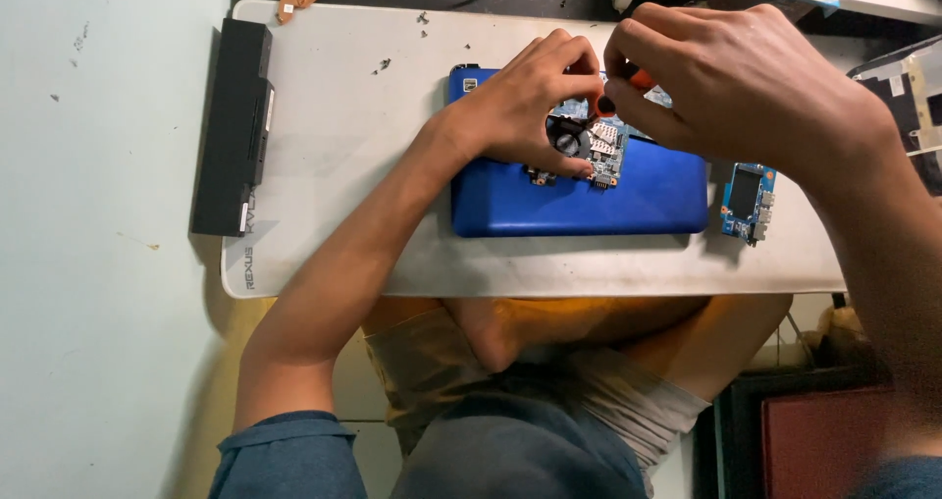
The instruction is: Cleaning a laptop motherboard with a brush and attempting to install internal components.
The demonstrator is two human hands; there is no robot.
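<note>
Circuitry first: a small circuit board with a round fan (581, 144) lies on top of a blue laptop lid (579, 200), whose long axis runs left to right across the pale work board (334, 165). The left hand (525, 102) comes in from the left, fingers curled down and pressing the board's near edge. The right hand (726, 87) closes from the right, pinching what looks like an orange-handled screwdriver (628, 85), tip aimed at the board; the tool is mostly hidden. Both hands meet directly over it. Farther out, a second small blue board (748, 200) sits right, a black battery pack (231, 126) left.
</note>
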